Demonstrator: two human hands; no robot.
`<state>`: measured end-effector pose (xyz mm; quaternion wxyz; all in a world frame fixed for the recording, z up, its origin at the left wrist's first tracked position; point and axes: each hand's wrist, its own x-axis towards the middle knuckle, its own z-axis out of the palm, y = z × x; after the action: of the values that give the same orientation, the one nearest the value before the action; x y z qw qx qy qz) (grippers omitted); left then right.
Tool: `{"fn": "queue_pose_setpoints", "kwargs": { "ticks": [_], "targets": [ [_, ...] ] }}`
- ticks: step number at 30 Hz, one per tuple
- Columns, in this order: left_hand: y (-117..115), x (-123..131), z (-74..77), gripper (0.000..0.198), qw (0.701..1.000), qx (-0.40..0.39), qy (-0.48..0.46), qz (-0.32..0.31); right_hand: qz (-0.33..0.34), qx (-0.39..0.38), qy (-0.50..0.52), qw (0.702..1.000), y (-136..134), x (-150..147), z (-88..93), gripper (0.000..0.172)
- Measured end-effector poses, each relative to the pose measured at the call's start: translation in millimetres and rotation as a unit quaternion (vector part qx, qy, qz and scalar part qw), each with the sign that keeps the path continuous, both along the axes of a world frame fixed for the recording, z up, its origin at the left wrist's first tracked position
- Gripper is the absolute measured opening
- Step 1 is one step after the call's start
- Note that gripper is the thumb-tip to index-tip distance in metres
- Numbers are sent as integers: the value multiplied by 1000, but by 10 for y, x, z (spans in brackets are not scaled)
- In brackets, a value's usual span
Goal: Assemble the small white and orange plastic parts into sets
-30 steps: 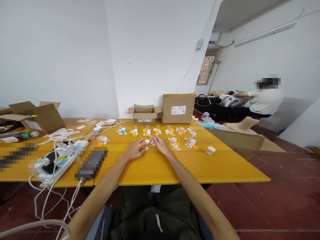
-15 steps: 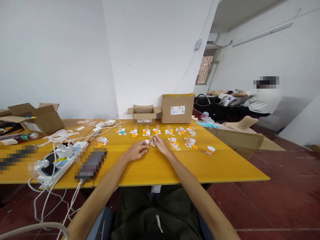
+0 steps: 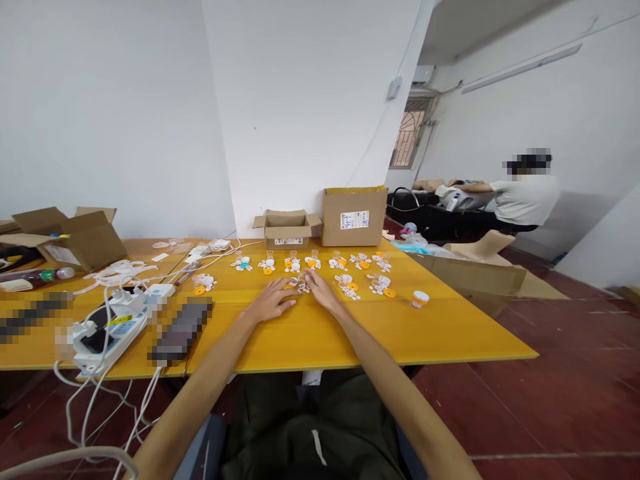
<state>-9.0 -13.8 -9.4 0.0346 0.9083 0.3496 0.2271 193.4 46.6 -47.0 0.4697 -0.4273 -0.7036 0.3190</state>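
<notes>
My left hand (image 3: pixel 273 300) rests on the yellow table (image 3: pixel 380 333), fingers apart, its fingertips at a small group of white and orange pieces (image 3: pixel 301 288). Beside it my right hand (image 3: pixel 319 288) is closed at the same group; what it grips is too small to make out. Beyond the hands, several clusters of white discs with clear cups and coloured rings stand in a row, one with a teal ring (image 3: pixel 245 265). Another cluster (image 3: pixel 349 287) lies right of my right hand. A lidded clear cup (image 3: pixel 420 299) stands farther right.
An open small carton (image 3: pixel 287 233) and a closed box (image 3: pixel 354 219) stand at the back. On the left are a power strip (image 3: pixel 125 327) with cables, a dark phone (image 3: pixel 183 330), a bottle (image 3: pixel 37 279) and an open carton (image 3: pixel 85 243). A person (image 3: pixel 527 199) sits at the far right.
My left fingers have shifted slightly, and an orange piece now shows by their tips where a white disc was. My right hand stays nearly in place.
</notes>
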Motion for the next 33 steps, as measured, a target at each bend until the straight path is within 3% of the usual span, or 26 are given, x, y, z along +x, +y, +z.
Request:
{"fn": "queue_pose_setpoints", "kwargs": {
  "ticks": [19,26,33],
  "targets": [
    [38,-7,-49,43,996,-73,17,42,17,13,8,1000,5,1,-7,34],
    [39,-21,-41,29,998,-19,-41,34,-35,5,2,999,-8,-3,-3,33],
    [86,-41,-67,19,995,11,-89,51,-9,-4,-7,1000,-37,-24,33,32]
  ]
}}
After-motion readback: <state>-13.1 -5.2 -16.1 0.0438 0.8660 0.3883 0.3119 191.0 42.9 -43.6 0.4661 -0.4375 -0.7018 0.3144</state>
